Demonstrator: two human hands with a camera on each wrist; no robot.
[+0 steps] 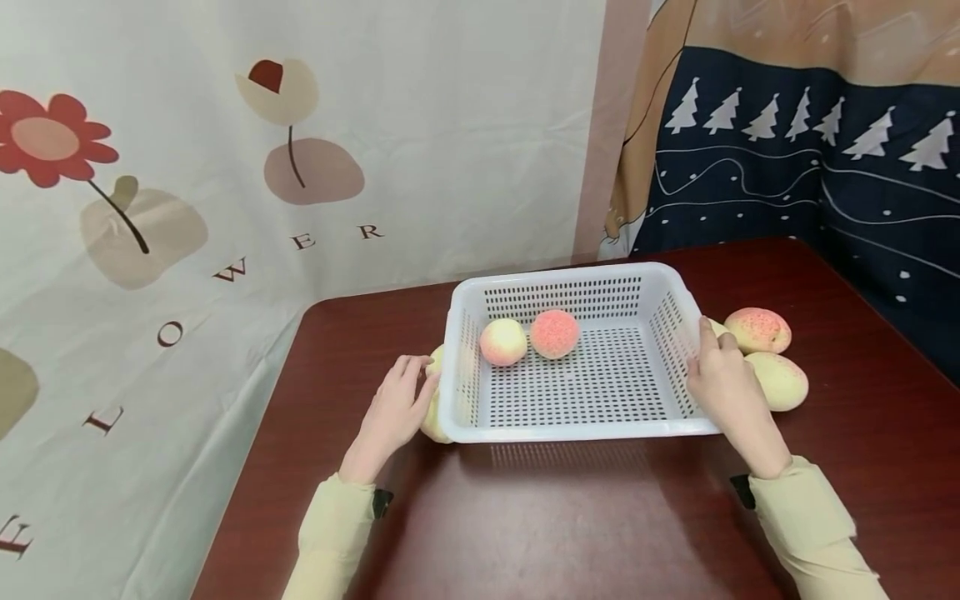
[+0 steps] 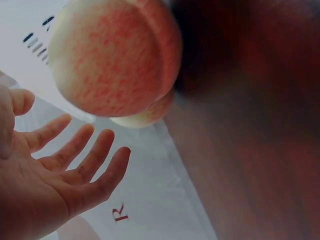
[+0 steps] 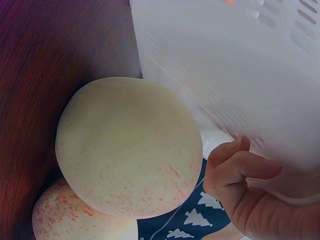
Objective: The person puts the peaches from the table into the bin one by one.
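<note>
A white perforated plastic basket (image 1: 585,432) sits on the table with two peaches inside, one yellow-pink (image 1: 503,342) and one redder (image 1: 555,334). My right hand (image 1: 727,392) holds the basket's right rim; its fingers curl against the outer wall in the right wrist view. At the left side, my left hand (image 1: 393,404) is beside the rim and some partly hidden peaches (image 1: 433,421). The left wrist view shows its fingers loosely spread, apart from a reddish peach (image 2: 117,57). Close to my right hand lies a pale yellow peach (image 3: 127,145).
Right of the basket, a red-speckled peach (image 1: 759,330) and a yellow one (image 1: 780,382) lie on the dark red-brown table (image 1: 570,533); another is partly covered by my hand. Behind the table hang a pale printed curtain (image 1: 450,125) and a navy tree-patterned cloth (image 1: 750,183).
</note>
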